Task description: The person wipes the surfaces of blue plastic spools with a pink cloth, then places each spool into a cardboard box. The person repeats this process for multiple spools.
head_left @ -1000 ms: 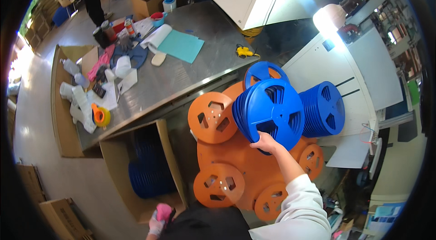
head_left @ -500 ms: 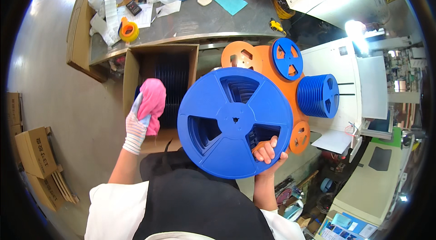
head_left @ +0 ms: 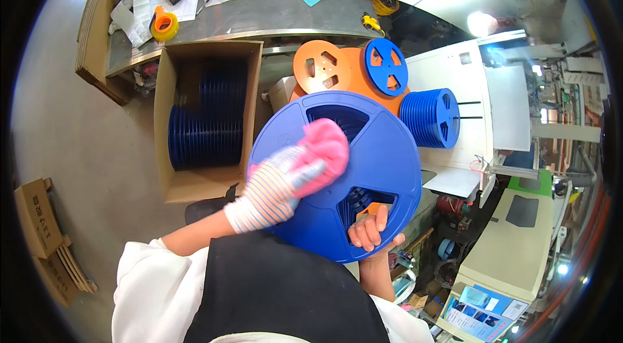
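Note:
A stack of large blue plastic reels (head_left: 379, 138) tilts up in front of my body, its round face toward me. My bare right hand (head_left: 368, 231) grips it at the lower right, the fingers hooked through a cut-out and the thumb outside the rim. My left hand (head_left: 276, 184), in a striped glove, is closed on a pink cloth (head_left: 324, 155). That cloth lies against the reel's face near the hub and hides the hub and part of the left cut-out.
A cardboard box (head_left: 165, 181) at the left holds more blue reels (head_left: 204, 138). Beyond the stack are orange discs (head_left: 318, 67) and blue reels on rods (head_left: 428, 118) by a white machine (head_left: 448, 77). A metal workbench (head_left: 279, 12) with tape, papers and bottles runs along the back.
My left hand has brought the pink cloth rightward from over the box onto the reel's face. My right hand keeps its hold on the reels. The whole view has shifted slightly.

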{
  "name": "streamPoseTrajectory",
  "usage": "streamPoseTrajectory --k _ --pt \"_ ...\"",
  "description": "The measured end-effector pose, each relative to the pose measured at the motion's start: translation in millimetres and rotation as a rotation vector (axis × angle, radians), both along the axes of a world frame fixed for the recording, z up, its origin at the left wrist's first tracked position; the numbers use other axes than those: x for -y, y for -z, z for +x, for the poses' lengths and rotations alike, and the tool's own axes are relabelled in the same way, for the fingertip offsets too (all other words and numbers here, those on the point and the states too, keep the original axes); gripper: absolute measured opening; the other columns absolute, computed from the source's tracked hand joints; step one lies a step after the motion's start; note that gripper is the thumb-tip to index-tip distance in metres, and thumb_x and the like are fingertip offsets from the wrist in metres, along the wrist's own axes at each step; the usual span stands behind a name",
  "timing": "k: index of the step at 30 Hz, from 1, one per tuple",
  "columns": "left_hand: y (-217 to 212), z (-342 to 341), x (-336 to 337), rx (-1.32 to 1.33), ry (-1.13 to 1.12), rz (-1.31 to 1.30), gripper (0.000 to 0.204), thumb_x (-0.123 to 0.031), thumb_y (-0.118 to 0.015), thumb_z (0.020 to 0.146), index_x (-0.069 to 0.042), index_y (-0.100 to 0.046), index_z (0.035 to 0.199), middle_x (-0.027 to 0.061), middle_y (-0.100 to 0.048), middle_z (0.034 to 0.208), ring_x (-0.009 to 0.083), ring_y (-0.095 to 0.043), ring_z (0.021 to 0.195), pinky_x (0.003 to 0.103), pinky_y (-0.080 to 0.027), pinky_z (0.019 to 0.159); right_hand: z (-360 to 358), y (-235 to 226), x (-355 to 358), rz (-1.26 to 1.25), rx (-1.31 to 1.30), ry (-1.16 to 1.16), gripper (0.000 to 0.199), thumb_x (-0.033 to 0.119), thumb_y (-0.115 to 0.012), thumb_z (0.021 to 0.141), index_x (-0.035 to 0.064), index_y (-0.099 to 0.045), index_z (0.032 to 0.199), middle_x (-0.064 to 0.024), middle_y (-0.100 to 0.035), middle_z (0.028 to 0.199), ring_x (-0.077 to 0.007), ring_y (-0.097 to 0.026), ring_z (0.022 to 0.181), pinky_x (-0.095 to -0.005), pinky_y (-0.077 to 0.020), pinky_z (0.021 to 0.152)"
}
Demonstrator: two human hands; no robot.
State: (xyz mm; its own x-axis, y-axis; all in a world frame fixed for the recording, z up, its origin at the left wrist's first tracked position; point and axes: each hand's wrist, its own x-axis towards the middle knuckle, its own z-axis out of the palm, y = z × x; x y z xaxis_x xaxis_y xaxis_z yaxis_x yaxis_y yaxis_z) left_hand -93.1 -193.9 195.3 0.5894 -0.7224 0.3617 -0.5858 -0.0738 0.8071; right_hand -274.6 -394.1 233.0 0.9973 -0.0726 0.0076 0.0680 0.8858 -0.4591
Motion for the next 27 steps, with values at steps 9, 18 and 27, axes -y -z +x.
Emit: streamPoseTrajectory --k 9,18,27 --pt "-10 1 47 0.149 0.055 0.154 0.043 -0.004 -0.064 0.072 -0.014 -0.069 0.114 0.0242 -0.061 0.116 0.0404 -0.062 0.094 0.045 -0.053 0.081 -26 -5 5 -0.03 -0.056 0.053 0.038 0.031 -0.075 0.072 0.0058 -0.054 0.093 -0.0029 -0.05 0.06 -0.017 -0.051 0.051 -0.0352 -0.0437 0.065" --pt "8 -41 50 0.089 0.095 0.063 0.044 -0.004 -0.063 0.071 -0.015 -0.069 0.114 0.0236 -0.06 0.117 0.0397 -0.063 0.095 0.044 -0.053 0.082 -31 -2 0 -0.015 -0.128 0.091 0.039 0.032 -0.074 0.072 0.0088 -0.051 0.093 -0.0023 -0.05 0.063 -0.0171 -0.052 0.054 -0.0347 -0.0423 0.066" --pt "30 -26 12 0.201 0.168 0.215 0.05 -0.012 -0.063 0.081 -0.022 -0.062 0.13 0.0255 -0.057 0.126 0.0418 -0.063 0.097 0.047 -0.052 0.085 -25 -1 -9 -0.038 -0.134 0.116 0.039 0.033 -0.073 0.074 0.0097 -0.049 0.093 -0.0016 -0.049 0.064 -0.0162 -0.05 0.054 -0.0343 -0.0421 0.065"
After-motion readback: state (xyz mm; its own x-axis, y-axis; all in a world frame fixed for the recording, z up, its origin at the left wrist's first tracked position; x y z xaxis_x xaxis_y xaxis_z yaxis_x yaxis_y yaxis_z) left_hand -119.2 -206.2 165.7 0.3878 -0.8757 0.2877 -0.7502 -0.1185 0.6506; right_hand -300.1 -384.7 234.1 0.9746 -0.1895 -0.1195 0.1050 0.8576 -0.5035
